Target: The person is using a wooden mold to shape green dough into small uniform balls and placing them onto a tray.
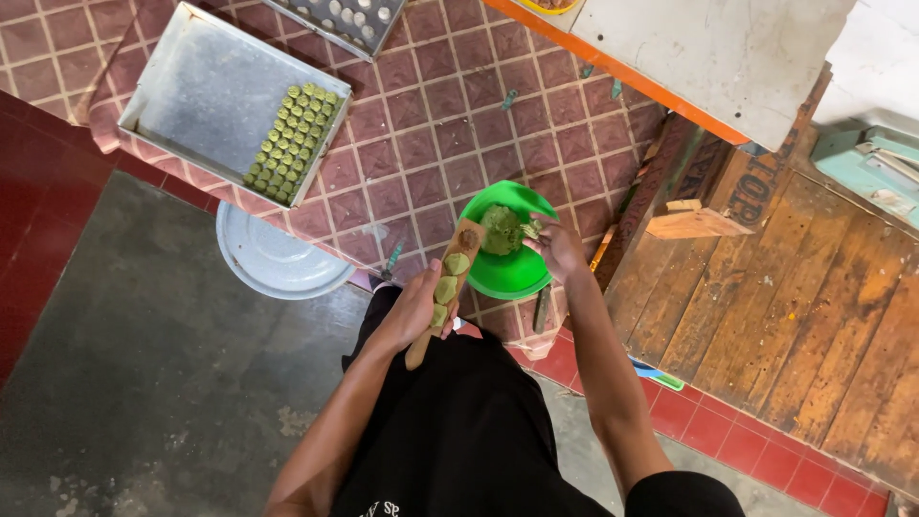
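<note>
Two hands worked near the middle of the frame. The left hand (418, 308) was clenched around a wooden mould (444, 287) packed with green dough, slanting up toward a green bowl (510, 270). The right hand (557, 249) pinched at the dough lump (500, 230) inside that bowl. At upper left, a metal tray (205, 91) held rows of green pieces (292, 144).

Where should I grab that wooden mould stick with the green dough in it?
Grip the wooden mould by its bare lower handle end, from the underside, as the left hand does. The upper face carries dough-filled cavities, so I'd keep fingers off it.
</note>
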